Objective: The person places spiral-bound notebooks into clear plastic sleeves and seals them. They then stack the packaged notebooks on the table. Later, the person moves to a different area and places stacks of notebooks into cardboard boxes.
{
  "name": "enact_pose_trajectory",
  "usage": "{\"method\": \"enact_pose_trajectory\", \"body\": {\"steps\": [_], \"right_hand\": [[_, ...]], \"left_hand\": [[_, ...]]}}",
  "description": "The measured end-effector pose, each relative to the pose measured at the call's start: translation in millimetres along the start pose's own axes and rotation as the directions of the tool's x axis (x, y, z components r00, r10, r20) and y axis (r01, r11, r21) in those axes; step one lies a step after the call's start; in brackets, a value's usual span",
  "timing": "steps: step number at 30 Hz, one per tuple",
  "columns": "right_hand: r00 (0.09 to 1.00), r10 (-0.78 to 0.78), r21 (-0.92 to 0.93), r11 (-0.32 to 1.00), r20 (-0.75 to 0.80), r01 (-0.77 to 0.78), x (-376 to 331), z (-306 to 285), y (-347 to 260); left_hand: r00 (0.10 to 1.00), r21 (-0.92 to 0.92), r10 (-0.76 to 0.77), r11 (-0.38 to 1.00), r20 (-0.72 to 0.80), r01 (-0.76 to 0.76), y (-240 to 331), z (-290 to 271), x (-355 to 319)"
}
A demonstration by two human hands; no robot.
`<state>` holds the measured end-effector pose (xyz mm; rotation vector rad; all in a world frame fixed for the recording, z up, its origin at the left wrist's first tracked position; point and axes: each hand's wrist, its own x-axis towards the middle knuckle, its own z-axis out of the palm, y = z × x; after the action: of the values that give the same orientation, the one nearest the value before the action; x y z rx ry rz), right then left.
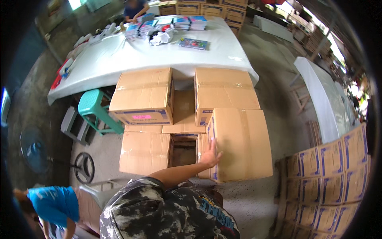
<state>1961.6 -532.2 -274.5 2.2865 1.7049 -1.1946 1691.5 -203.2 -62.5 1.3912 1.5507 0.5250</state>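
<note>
My left hand [211,156] reaches across from the left, its fingers stretched out against the left edge of a large brown cardboard box [246,143]. Brown tape runs along the top of this box, which sits at the near right of a stack. Behind it stands another taped cardboard box [227,93]. To the left are a cardboard box with a pink label [141,93] and a lower cardboard box [144,153]. Between them a lower box [184,109] lies beside a dark gap. My right hand is out of sight.
Beyond the boxes, a white-covered table [159,57] holds stacked books [182,23]; a person [135,10] is at its far side. Left are a green stool [95,105], a fan [35,149] and a bending person in blue [55,205]. Stacked cartons [322,183] stand right.
</note>
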Motion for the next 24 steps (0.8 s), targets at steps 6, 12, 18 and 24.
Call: {"method": "enact_pose_trajectory", "body": {"steps": [6, 12, 18, 24], "right_hand": [[0.881, 0.443, 0.237, 0.849, 0.166, -0.471, 12, -139, -2], [0.839, 0.533, 0.902, 0.302, 0.109, -0.308, 66, -206, 42], [0.657, 0.247, 0.617, 0.667, -0.712, 0.418, 145, -265, -11], [0.703, 0.212, 0.641, 0.639, -0.679, 0.425, 133, -258, -6]], "left_hand": [[0.943, 0.274, -0.167, 0.929, -0.287, 0.248, 40, 89, 15], [0.902, 0.405, -0.011, 0.891, -0.433, 0.205, 50, 113, 10], [0.889, 0.404, -0.060, 0.876, -0.453, 0.265, 48, 110, 9], [0.881, 0.424, -0.025, 0.870, -0.472, 0.252, 45, 114, 9]]}}
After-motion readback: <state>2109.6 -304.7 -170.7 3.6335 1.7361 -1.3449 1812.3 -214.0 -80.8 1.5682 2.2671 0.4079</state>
